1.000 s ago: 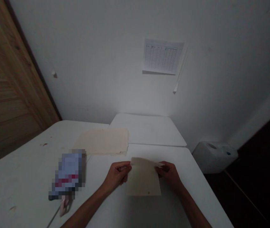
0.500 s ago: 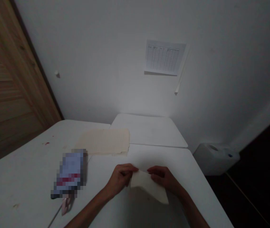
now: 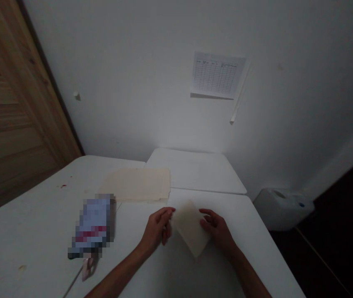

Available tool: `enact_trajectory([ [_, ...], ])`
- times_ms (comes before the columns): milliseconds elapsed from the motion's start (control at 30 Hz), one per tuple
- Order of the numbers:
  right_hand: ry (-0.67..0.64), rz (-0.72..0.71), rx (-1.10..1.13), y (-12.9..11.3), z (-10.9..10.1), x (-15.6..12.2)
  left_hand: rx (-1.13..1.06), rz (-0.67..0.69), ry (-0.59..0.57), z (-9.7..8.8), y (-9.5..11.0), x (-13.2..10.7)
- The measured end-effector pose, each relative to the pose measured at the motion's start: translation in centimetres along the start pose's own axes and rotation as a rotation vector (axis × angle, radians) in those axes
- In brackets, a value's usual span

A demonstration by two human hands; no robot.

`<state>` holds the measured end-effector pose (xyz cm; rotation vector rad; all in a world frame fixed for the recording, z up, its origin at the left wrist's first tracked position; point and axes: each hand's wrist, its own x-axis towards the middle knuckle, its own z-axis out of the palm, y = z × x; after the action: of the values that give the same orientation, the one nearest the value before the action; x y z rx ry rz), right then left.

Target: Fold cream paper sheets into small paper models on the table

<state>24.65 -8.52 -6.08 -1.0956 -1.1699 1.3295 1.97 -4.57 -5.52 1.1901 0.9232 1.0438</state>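
A cream sheet of paper (image 3: 190, 229) lies turned like a diamond on the white table (image 3: 39, 231), between my two hands. My left hand (image 3: 157, 229) pinches its left edge with curled fingers. My right hand (image 3: 215, 228) rests on its right edge, fingers bent and pressing the sheet. A stack of the same cream paper (image 3: 137, 184) lies farther back on the table, apart from both hands.
A blurred-out flat object (image 3: 92, 226) lies to the left, with a pink-handled item (image 3: 87, 267) just in front of it. A second white table (image 3: 195, 169) meets the wall. A white canister (image 3: 282, 207) stands on the floor at right. Wooden door at left.
The sheet was held up upright in both hands; it has come down and now lies flat on the table, rotated to a diamond, with both hands still on its edges.
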Motion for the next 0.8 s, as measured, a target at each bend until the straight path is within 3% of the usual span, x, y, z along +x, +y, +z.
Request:
enact_trajectory([
  [100, 0.066, -0.026, 0.014, -0.1, 0.7, -0.1, 0.111, -0.026, -0.026, 0.5, -0.2, -0.1],
  [267, 0.004, -0.04, 0.008, -0.4, 1.3, -0.4, 0.165, -0.053, -0.01, 1.0, -0.2, -0.5],
  [567, 0.047, -0.04, -0.071, -0.2, 1.8, -0.2, 0.288, -0.128, -0.16, 1.7, -0.1, -1.2],
  [800, 0.152, -0.051, -0.051, 0.6, 2.5, -0.3, 0.272, -0.123, -0.015, 1.7, -0.3, -0.9],
])
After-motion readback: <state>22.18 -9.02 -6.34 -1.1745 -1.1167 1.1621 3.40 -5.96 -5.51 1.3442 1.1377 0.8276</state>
